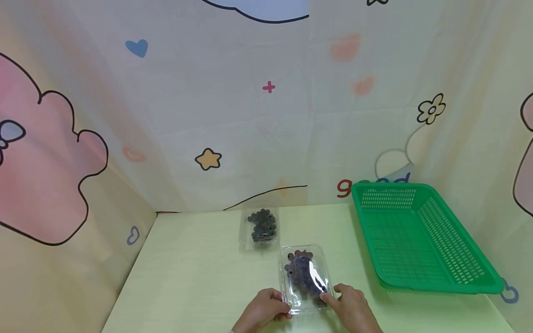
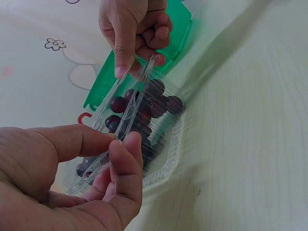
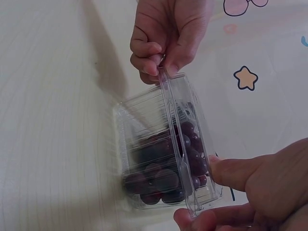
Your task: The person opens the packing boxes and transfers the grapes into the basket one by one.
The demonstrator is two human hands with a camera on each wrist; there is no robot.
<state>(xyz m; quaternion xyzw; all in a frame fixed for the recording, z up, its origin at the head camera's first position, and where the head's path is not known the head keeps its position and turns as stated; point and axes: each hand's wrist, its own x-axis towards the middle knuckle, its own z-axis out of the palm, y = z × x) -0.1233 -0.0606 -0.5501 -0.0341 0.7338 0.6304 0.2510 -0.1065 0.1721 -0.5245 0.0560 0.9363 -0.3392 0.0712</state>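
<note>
A clear plastic clamshell box [image 1: 283, 277] of dark purple grapes [image 1: 300, 273] sits on the table in front of me, its lid over the fruit. My left hand [image 1: 266, 306] pinches the rim at the near left corner between thumb and fingers, plain in the left wrist view. At the near right corner my right hand [image 1: 353, 309] grips the box, thumb on the lid and fingers at the rim's underside. Through the clear wall in the right wrist view, the grapes [image 3: 166, 180] lie mostly toward the right hand's end.
Farther back, near the curtain, stands a second clear box [image 1: 244, 243] with dark grapes [image 1: 264, 225]. To the right is a green plastic basket [image 1: 420, 245] with perforated sides. A patterned curtain [image 1: 250, 115] rises behind the pale table [image 1: 187, 277].
</note>
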